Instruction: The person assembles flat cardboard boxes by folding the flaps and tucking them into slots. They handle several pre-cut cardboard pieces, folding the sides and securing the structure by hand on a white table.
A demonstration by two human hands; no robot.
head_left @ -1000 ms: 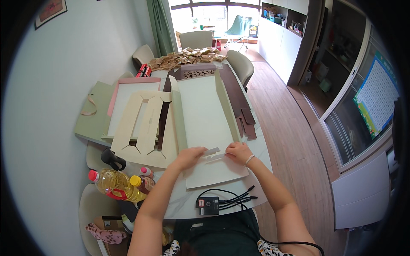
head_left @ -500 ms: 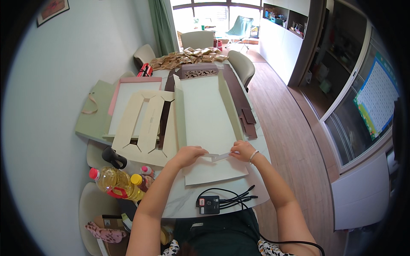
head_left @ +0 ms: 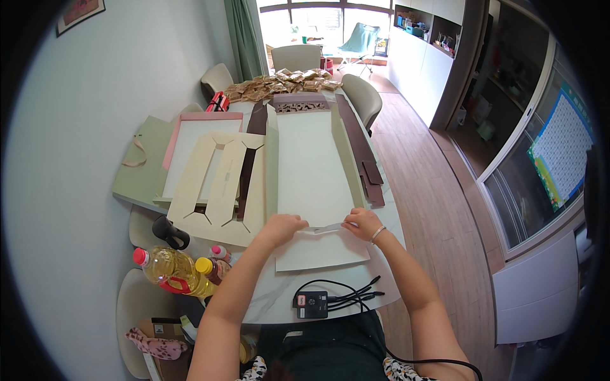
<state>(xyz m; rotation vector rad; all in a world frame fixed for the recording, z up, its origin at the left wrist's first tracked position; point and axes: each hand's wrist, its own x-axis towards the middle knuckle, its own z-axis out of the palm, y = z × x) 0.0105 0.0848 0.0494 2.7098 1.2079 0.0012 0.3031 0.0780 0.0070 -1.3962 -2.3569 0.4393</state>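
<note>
A long cardboard box [head_left: 311,171] with a white inside and pale green side walls lies open on the table. Its white near flap [head_left: 321,251] spreads flat toward me. At the near left corner, my left hand [head_left: 284,230] is closed on the end of the left side wall, by a small corner flap. Across from it, my right hand [head_left: 363,225] pinches the other corner flap [head_left: 340,226]. Both small flaps are folded inward and meet near the middle. The far end wall [head_left: 300,104] stands up and has a dark cut-out pattern.
Flat cream cardboard [head_left: 219,181] and a pink-edged box [head_left: 210,117] lie left, beside a green gift bag [head_left: 143,162]. An oil bottle [head_left: 171,270] stands near my left arm. A black cable hub [head_left: 312,305] sits at the near edge; small packets [head_left: 286,82] pile up at the far end.
The two small corner flaps have come down lower and flatter between my hands. My hands stay at the same corners, and the view has shifted slightly.
</note>
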